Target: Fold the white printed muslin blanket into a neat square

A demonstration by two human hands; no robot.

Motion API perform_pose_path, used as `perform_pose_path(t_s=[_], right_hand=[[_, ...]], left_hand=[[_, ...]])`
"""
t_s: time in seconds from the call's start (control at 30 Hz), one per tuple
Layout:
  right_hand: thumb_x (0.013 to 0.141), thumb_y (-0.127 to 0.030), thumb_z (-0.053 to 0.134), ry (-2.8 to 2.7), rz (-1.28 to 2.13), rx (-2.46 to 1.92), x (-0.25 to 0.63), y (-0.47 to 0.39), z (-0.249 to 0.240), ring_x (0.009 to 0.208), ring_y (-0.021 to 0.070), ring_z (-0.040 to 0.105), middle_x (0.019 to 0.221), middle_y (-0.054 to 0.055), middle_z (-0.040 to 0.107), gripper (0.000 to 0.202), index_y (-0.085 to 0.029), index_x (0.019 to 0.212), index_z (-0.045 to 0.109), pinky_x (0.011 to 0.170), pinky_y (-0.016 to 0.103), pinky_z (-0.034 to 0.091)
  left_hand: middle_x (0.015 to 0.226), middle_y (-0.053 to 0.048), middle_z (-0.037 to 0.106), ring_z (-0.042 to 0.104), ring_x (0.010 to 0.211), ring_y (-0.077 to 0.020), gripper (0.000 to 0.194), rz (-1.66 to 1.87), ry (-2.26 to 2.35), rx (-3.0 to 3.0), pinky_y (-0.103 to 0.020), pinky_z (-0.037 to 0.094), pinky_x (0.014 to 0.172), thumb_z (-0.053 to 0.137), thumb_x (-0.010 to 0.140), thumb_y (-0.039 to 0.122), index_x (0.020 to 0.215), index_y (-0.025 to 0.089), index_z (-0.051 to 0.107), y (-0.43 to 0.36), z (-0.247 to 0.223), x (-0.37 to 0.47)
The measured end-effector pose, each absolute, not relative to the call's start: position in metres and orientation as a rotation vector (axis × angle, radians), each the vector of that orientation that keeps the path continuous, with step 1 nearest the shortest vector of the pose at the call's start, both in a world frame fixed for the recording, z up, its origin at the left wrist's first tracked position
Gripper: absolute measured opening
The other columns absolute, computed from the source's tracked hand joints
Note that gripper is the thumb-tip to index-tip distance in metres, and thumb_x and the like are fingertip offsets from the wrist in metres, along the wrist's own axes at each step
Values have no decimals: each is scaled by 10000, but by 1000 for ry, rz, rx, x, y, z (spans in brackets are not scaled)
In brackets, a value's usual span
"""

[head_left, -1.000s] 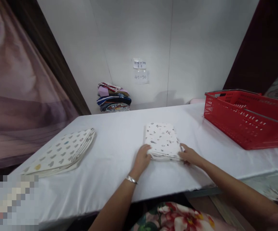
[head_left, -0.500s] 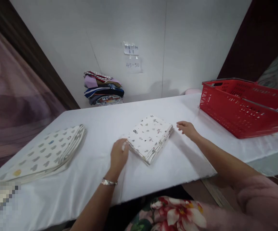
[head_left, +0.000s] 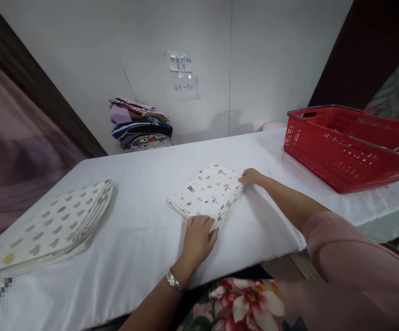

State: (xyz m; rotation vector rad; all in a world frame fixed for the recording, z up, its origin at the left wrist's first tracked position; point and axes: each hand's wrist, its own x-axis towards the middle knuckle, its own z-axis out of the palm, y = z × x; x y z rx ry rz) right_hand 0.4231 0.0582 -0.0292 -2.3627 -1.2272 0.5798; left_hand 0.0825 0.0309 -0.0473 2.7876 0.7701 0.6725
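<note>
Folded cloth (head_left: pixel 204 186) lies between, touching left grip (head_left: pixel 199 240) and right grip (head_left: pixel 252 177).

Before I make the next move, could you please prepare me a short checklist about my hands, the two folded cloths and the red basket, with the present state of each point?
1. Left hand touching the near corner of the small-print cloth: ok.
2. Right hand touching its right corner: ok.
3. Small-print cloth square to the near edge of the table: not ok, it lies turned at an angle.
4. Grey-motif cloth apart from it: ok, it lies to the left.
5. Red basket apart from both cloths: ok, it stands to the right.
6. Underside of the small-print cloth flat: cannot tell, it is hidden.
</note>
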Motion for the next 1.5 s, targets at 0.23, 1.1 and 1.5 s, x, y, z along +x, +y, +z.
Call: perform_pose_path(t_s=[0.23, 1.1, 1.5], right_hand=[[657, -346, 686, -1231, 603, -2399, 425, 56, -35, 865, 197, 597, 876, 54, 677, 280, -159, 865, 692, 664, 223, 438], [874, -340, 445, -1933, 299, -1773, 324, -26, -41, 1037, 235, 511, 1068, 70, 628, 273, -234, 988, 669, 932, 382, 372], [904, -276, 410, -2193, 32, -1691, 324, -13, -49, 897, 214, 540, 983, 80, 648, 293, -211, 984, 684, 793, 339, 440]], left_hand=[[1000, -64, 607, 519, 955, -228, 241, 671, 805, 2799, -412, 359, 898, 541, 817, 299, 1039, 213, 579, 20, -51, 87], [973, -41, 635, 522, 966, -197, 222, 640, 952, 2771, -374, 361, 898, 440, 903, 269, 960, 224, 649, 75, -35, 66], [967, -42, 610, 518, 908, -193, 175, 523, 817, 2718, -329, 420, 809, 560, 844, 272, 977, 201, 649, 87, -41, 66]])
